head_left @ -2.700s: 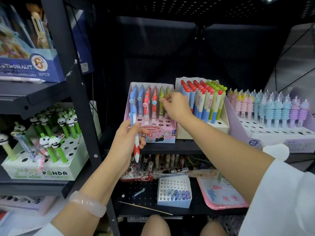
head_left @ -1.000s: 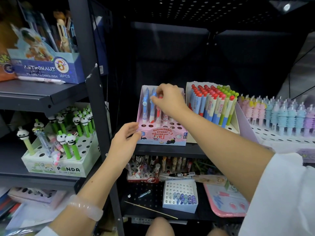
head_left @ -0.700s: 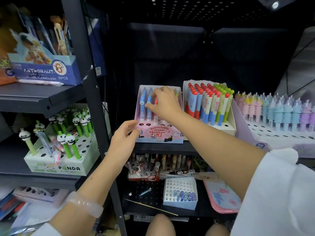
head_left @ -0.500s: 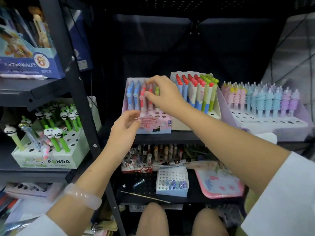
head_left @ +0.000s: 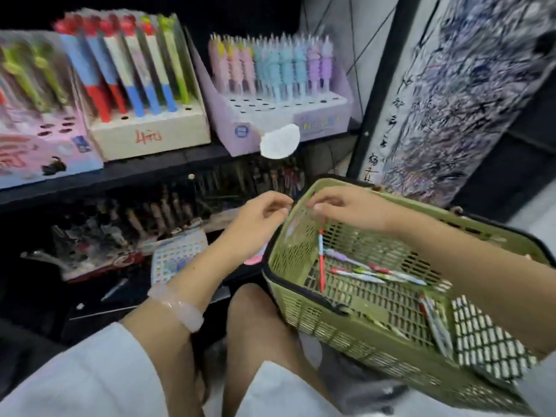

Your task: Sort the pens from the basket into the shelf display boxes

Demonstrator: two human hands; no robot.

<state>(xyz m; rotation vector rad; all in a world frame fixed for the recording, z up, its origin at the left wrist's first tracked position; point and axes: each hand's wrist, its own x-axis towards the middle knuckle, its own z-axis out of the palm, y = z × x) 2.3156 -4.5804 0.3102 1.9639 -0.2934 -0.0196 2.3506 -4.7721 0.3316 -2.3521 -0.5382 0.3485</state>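
Two bare hands meet over the near corner of an olive-green plastic lattice basket (head_left: 346, 323), head view only, image blurred by motion.

Left hand (head_left: 255, 224): just outside the basket's left rim, fingers loosely curled, nothing visibly held. A pale translucent bangle (head_left: 177, 305) sits on that wrist above a white sleeve (head_left: 90, 377).

Right hand (head_left: 346, 207): over the basket's far-left corner, fingers bent downward with the tips close together; whether they pinch anything I cannot tell. A red-and-white pen (head_left: 321, 260) stands nearly upright directly below those fingers, its lower end on the basket floor.

Basket contents: several loose pens (head_left: 376, 273) lying flat near the middle of the floor, one with a lilac barrel, others red, green and blue; a further few pens (head_left: 436, 323) along the near right side, beside a black-and-white lattice-patterned flat item (head_left: 487, 335).

Basket position: resting beside the person's bare knee (head_left: 255, 314), low in front of the shelf.

Upper black shelf (head_left: 150, 170), left to right: a pink cardboard display box (head_left: 45, 152) with green-topped pens; a cream display box (head_left: 150, 133) holding tall red-, blue- and green-ended pens; a lilac display box (head_left: 285, 115) with pastel pink, blue and purple ridged pens standing in its back rows, front holes open.

Lower shelf: dark, crowded with blurred pens, plus a small white perforated box (head_left: 177, 257).
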